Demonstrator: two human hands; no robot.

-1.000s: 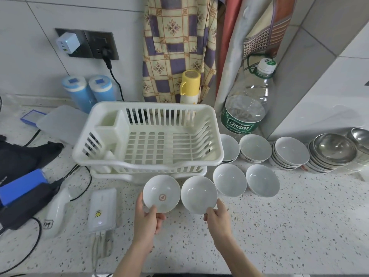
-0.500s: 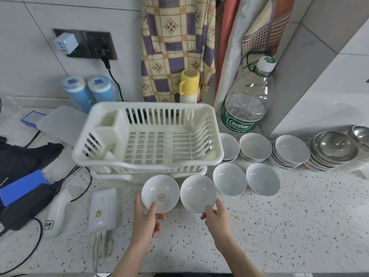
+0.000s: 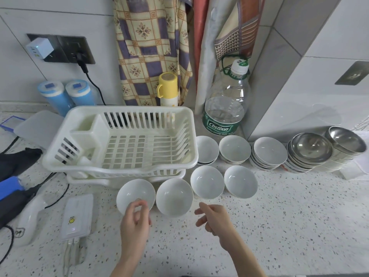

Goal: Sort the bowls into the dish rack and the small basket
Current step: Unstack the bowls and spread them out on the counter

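**Both hands hovering loose by the front bowls**

The left hand [image 3: 134, 223] is hanging with its fingers loosely curled over the near rim of the leftmost white ceramic bowl [image 3: 136, 193]; motion blur is hiding whether a fingertip is touching that rim, and the hand is gripping nothing. The right hand [image 3: 214, 218] is floating just in front of the second white ceramic bowl [image 3: 174, 197], fingers relaxed and apart, clear of it.

These two bowls are sitting side by side on the speckled stone countertop [image 3: 289, 226], near its front edge, as the left end of a row of four; the third white bowl [image 3: 207, 181] and fourth white bowl [image 3: 240, 181] are continuing that row to the right. Just behind the left pair, the white plastic slatted dish rack [image 3: 123, 140] is standing with nothing in its main compartment.

Toward the back of the countertop, to the right of the rack, two low stacks of white bowls [image 3: 234, 148] are sitting beside a taller stack of white bowls [image 3: 268, 151], and the stacked steel bowls [image 3: 311, 149] are filling the right end near the wall. A large clear water bottle [image 3: 225, 108] is standing in the back corner behind them.
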